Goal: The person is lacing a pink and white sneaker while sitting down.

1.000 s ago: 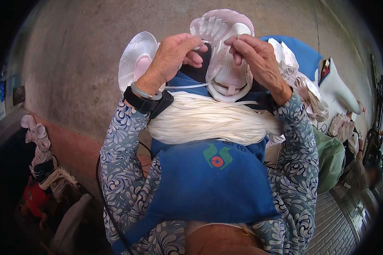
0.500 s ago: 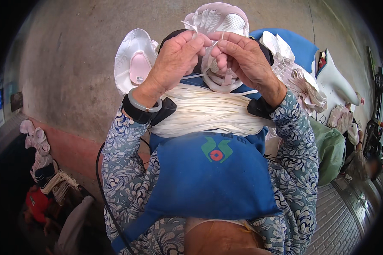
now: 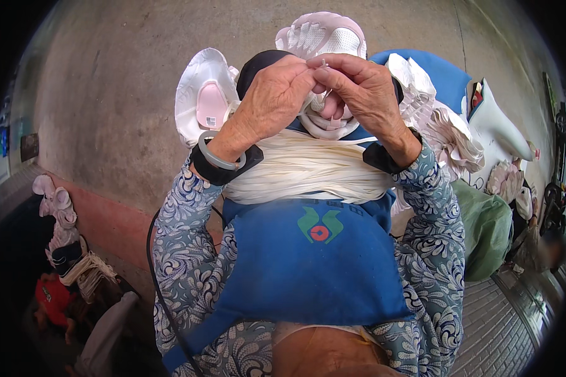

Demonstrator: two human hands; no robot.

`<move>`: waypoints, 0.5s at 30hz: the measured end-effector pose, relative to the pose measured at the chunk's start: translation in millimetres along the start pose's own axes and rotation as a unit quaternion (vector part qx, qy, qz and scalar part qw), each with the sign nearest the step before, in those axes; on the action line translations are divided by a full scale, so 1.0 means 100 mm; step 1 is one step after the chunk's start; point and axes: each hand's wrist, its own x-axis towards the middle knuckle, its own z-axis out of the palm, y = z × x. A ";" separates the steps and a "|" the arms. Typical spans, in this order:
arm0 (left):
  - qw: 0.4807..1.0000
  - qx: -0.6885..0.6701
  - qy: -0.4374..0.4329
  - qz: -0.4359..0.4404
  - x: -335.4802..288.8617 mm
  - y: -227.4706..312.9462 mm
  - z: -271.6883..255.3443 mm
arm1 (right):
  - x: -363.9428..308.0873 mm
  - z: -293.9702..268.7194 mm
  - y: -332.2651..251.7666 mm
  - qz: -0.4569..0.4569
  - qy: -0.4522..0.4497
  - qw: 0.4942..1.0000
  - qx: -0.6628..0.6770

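My left hand [image 3: 275, 94] and my right hand [image 3: 363, 83] meet in front of me, fingertips pinched together. A thin white shoelace [image 3: 324, 63] is between them, its tip poking up at the right thumb and forefinger. Most of the lace is hidden by my fingers. Just beyond and under the hands is a white and pink shoe upper [image 3: 324, 34], its collar showing below the knuckles. A thick bundle of white shoelaces [image 3: 311, 168] lies across my lap, over a blue apron [image 3: 308, 276].
Another white upper with a pink lining [image 3: 207, 103] is at the left. On the right, stacked white and pink uppers [image 3: 449, 138] rest near a blue surface [image 3: 443, 74] and a green bag [image 3: 487, 223]. At the lower left, a person in red [image 3: 53, 298] sits near more uppers and laces.
My hands have come together, the left moving right and slightly down. The lace ends that stood out between the fingers are now mostly covered. The view has shifted slightly.
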 end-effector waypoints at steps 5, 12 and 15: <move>0.999 -0.024 0.036 -0.028 0.00 0.17 0.00 | 0.11 -0.06 0.00 -0.224 0.100 0.946 -0.212; 0.979 -0.164 -0.100 -0.067 0.18 0.44 -0.03 | 0.18 -0.38 -0.17 -0.262 0.029 0.937 -0.231; 0.939 -0.343 0.021 -0.015 0.23 0.57 -0.24 | 0.06 -0.47 -0.10 -0.014 0.091 0.995 0.044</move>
